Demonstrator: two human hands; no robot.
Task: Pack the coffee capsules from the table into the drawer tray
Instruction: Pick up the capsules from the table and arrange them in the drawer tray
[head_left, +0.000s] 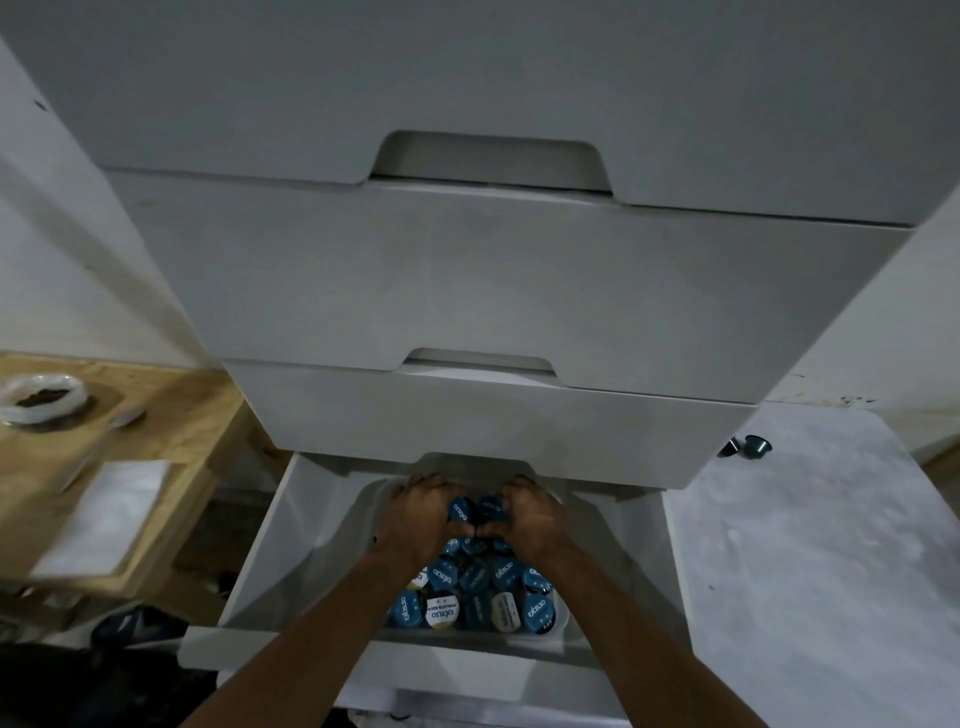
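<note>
Drawer fronts (467, 280): smooth, matt, pale grey, painted or laminated board by look.
Drawer tray (358, 525): white plastic, smooth, slight sheen.
Coffee capsules (506, 571): blue and white printed foil lids, glossy.
Loose capsules (756, 446) on right table: dark teal, shiny, metal or plastic unclear.
Right table top (805, 545): white, mottled, matt.
Left table (171, 415): bare light wood, visible grain, unvarnished look.
Bag (31, 400): thin clear plastic, crinkled.

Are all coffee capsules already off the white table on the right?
No, two dark capsules lie on the white table, near its far left corner.
</note>
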